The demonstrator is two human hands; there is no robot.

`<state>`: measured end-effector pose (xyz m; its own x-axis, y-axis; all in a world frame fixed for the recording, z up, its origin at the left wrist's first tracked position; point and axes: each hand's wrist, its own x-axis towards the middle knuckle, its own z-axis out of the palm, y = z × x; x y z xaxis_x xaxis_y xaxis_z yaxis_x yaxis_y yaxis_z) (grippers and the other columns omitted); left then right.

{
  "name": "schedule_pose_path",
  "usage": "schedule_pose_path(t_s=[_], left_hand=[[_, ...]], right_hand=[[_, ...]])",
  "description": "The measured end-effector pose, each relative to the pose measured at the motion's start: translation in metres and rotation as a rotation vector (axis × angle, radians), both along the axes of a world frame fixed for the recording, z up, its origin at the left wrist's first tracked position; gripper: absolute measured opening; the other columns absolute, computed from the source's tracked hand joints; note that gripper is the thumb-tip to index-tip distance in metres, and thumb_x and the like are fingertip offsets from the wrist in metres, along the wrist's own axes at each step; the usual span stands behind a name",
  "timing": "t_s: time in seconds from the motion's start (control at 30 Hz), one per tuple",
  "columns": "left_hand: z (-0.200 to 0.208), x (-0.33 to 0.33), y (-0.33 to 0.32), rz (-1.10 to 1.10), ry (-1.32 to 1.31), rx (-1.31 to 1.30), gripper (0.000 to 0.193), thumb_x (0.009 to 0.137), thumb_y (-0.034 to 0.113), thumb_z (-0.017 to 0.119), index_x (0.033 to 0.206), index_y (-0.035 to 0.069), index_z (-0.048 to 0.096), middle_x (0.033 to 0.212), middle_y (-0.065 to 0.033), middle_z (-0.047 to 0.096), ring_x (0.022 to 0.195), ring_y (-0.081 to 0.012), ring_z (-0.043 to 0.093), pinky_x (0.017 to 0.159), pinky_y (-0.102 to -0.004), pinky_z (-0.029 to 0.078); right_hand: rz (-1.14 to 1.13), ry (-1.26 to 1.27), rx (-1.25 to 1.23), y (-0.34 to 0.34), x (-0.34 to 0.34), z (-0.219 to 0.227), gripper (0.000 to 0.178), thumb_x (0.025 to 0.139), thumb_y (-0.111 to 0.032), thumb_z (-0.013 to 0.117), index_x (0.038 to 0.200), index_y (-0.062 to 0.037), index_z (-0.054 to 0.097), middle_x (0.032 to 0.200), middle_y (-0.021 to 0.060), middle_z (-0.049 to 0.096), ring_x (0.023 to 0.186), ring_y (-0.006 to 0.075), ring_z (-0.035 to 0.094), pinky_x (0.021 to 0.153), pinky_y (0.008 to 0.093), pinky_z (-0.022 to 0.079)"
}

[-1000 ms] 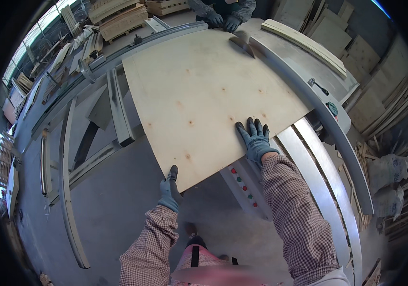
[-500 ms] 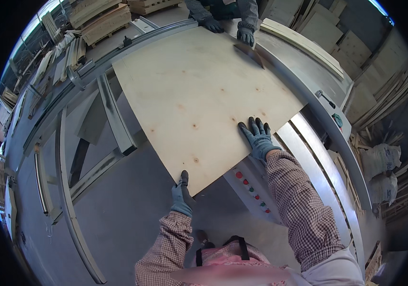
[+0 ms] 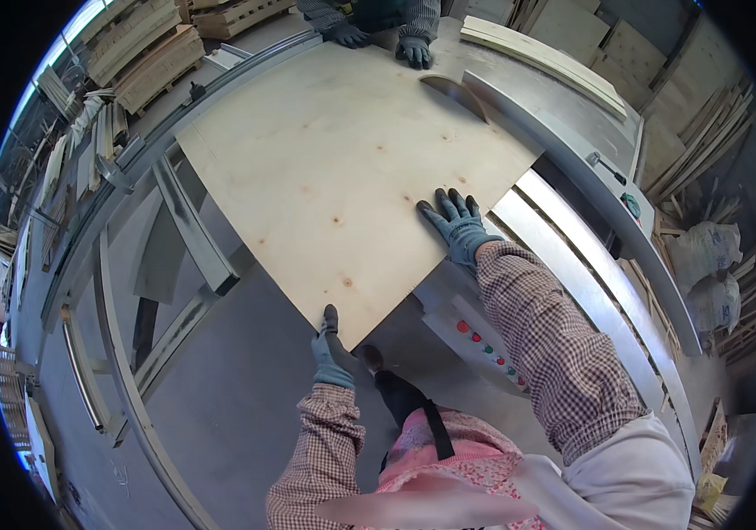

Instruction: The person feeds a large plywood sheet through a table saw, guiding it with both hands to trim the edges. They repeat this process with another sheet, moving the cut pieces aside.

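Observation:
A large pale plywood sheet lies flat on a grey metal saw table. My right hand, in a blue-grey glove, rests flat with fingers spread on the sheet's near right edge. My left hand, gloved the same, grips the sheet's nearest corner from below and the side. At the far edge, another person's two gloved hands rest on the sheet beside a curved blade guard.
A control panel with red and green buttons sits just below my right forearm. Long metal rails run along the right. A steel support frame stands left. Stacks of wooden boards lie beyond; sacks sit at right.
The view has shifted and the sheet has slid toward the far person. My left hand stays at the near corner and my right hand stays flat on the edge.

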<state>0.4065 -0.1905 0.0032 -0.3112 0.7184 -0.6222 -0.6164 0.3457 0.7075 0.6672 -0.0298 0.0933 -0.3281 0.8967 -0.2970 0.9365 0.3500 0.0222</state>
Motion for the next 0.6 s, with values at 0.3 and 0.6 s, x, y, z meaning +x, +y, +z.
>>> schedule_pose_path(t_s=[0.3, 0.6], left_hand=[[0.021, 0.003, -0.009, -0.023, -0.097, 0.070, 0.049, 0.083, 0.041, 0.067, 0.117, 0.008, 0.053, 0.103, -0.0041, 0.063, 0.087, -0.0169, 0.064, 0.063, -0.0274, 0.055], [0.028, 0.008, -0.014, 0.034, -0.124, 0.094, 0.042, 0.086, 0.032, 0.066, 0.116, 0.006, 0.054, 0.106, -0.0050, 0.062, 0.091, -0.0182, 0.064, 0.065, -0.0287, 0.057]], right_hand=[[-0.011, 0.000, -0.007, -0.005, 0.000, 0.005, 0.094, 0.073, -0.007, 0.059, 0.148, -0.0331, 0.008, 0.155, 0.0134, -0.001, 0.143, 0.0319, -0.004, 0.113, 0.0515, -0.004], [0.006, 0.015, 0.062, -0.002, 0.004, -0.007, 0.089, 0.076, -0.009, 0.056, 0.148, -0.0332, 0.009, 0.155, 0.0132, 0.000, 0.143, 0.0321, -0.003, 0.113, 0.0516, -0.003]])
